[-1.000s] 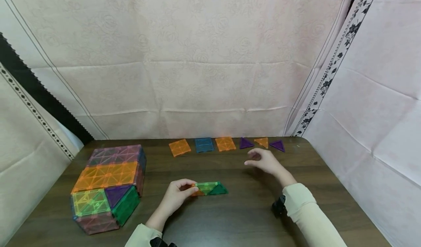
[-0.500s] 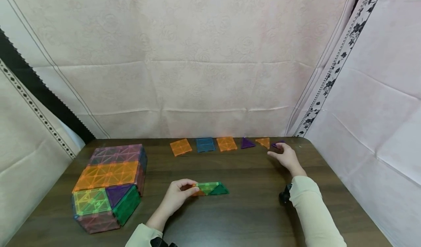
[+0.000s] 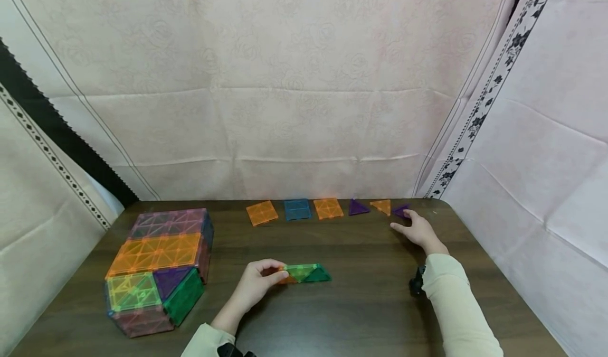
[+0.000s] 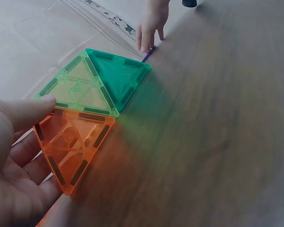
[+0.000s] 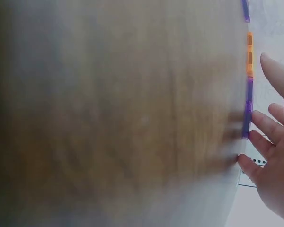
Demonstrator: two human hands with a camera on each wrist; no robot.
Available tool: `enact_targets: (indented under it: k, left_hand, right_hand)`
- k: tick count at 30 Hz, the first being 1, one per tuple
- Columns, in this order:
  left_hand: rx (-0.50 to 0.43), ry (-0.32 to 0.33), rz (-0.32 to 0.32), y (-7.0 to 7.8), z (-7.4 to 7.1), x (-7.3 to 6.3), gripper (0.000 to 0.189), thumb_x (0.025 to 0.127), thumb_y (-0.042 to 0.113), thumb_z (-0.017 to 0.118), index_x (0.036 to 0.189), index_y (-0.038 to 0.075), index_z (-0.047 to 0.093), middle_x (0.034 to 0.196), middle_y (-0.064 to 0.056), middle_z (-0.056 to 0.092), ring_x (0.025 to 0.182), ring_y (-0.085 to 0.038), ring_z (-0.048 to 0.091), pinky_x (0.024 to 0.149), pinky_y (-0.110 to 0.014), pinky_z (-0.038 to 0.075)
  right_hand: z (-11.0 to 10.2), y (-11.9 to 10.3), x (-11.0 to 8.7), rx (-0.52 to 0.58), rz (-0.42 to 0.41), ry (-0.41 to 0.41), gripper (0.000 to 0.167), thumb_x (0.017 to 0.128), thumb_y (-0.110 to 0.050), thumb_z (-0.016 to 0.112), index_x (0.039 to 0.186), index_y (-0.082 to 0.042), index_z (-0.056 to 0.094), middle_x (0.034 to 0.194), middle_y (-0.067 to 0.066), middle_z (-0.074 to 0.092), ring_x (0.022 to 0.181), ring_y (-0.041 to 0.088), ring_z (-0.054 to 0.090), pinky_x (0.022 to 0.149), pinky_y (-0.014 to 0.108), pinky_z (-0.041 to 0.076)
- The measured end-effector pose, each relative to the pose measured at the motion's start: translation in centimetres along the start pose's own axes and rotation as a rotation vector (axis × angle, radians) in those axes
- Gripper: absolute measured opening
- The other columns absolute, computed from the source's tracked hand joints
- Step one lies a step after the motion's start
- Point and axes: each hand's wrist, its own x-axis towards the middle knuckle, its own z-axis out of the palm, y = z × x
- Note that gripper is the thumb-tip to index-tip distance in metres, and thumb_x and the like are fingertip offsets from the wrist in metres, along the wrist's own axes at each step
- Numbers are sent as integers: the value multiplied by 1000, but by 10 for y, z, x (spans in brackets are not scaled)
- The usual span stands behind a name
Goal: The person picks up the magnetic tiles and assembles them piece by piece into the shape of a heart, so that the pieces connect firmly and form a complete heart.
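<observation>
Between thumb and fingers, my left hand pinches a row of three joined triangular magnetic tiles standing on the table. In the left wrist view the row runs from an orange triangle through a light green triangle to a dark green triangle. The thumb lies over the seam of the orange and light green ones. Far right, my right hand reaches over a flat purple triangle tile, fingertips right at it and thumb spread away. The right wrist view shows its fingers fairly straight beside the tile's edge.
Along the table's back edge lie an orange square, a blue square, another orange square, a purple triangle and an orange triangle. A many-coloured tile block stands left. Light cloth hangs behind.
My right hand has moved right, past the orange triangle to the last purple triangle, and drawn back slightly. The left hand keeps its grip in the same place.
</observation>
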Motion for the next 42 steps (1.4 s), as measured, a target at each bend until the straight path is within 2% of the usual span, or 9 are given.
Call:
enact_targets:
  k: [8, 12, 16, 21, 25, 28, 35, 38, 42]
  left_hand:
    - [-14, -2, -29, 1, 0, 0, 21, 84, 16, 75, 98, 0, 73, 93, -10, 71, 77, -12, 61, 65, -26, 51]
    - [-30, -5, -27, 1, -1, -1, 22, 85, 15, 75, 99, -1, 73, 95, -11, 72, 78, -10, 61, 66, -25, 51]
    - [-43, 1, -27, 2, -1, -1, 22, 85, 13, 74, 100, -3, 72, 96, -10, 72, 77, -8, 61, 66, -24, 52]
    - [-47, -1, -12, 1, 0, -1, 22, 85, 15, 74, 99, -2, 73, 94, -10, 72, 77, -8, 61, 66, -24, 51]
    - [-44, -12, 73, -3, 0, -1, 22, 85, 19, 75, 96, 0, 73, 89, -5, 72, 75, -7, 60, 63, -24, 51]
    - [-48, -7, 96, -4, 1, -1, 20, 85, 19, 75, 94, 2, 74, 86, 0, 72, 73, -7, 60, 61, -24, 51]
    - [-60, 8, -22, 1, 1, -1, 23, 84, 15, 75, 99, -3, 72, 93, -9, 72, 77, -8, 61, 65, -23, 51]
    - [-67, 9, -8, 1, 1, -1, 23, 83, 16, 76, 98, -2, 73, 94, -8, 72, 78, -8, 61, 65, -23, 51]
    - [-63, 1, 55, -2, -1, -1, 22, 83, 19, 77, 95, 1, 74, 91, -2, 72, 77, -8, 61, 64, -22, 51]
  right_hand:
    - [3, -2, -16, 29, -42, 17, 69, 93, -39, 62, 138, 9, 40, 131, 30, 53, 124, 49, 44, 101, 58, 35]
    - [4, -7, -24, 57, -77, 29, 62, 90, -33, 69, 130, 9, 49, 113, 22, 64, 110, 41, 55, 90, 50, 45]
    - [5, -11, -26, 55, -92, 25, 55, 85, -29, 74, 123, 7, 55, 101, 16, 65, 97, 32, 59, 80, 43, 47]
    - [7, -11, -23, 54, -67, 29, 58, 86, -29, 73, 125, 9, 53, 113, 26, 57, 104, 39, 55, 88, 50, 46]
    - [8, -12, -20, 38, -11, 24, 69, 86, -37, 71, 130, 12, 49, 120, 33, 50, 112, 46, 50, 95, 56, 41]
    - [9, -13, -19, 7, 20, 0, 78, 84, -44, 71, 132, 14, 48, 122, 34, 51, 115, 48, 48, 97, 56, 39]
    - [9, -22, -19, -29, 40, -26, 79, 79, -45, 76, 129, 12, 53, 126, 35, 52, 118, 53, 45, 98, 57, 39]
    - [12, -25, -18, -3, 36, -33, 76, 79, -41, 78, 128, 11, 53, 124, 34, 53, 116, 51, 47, 98, 56, 40]
    - [18, -32, -21, 75, 18, -49, 74, 77, -32, 81, 125, 13, 47, 117, 31, 56, 107, 43, 54, 92, 52, 43]
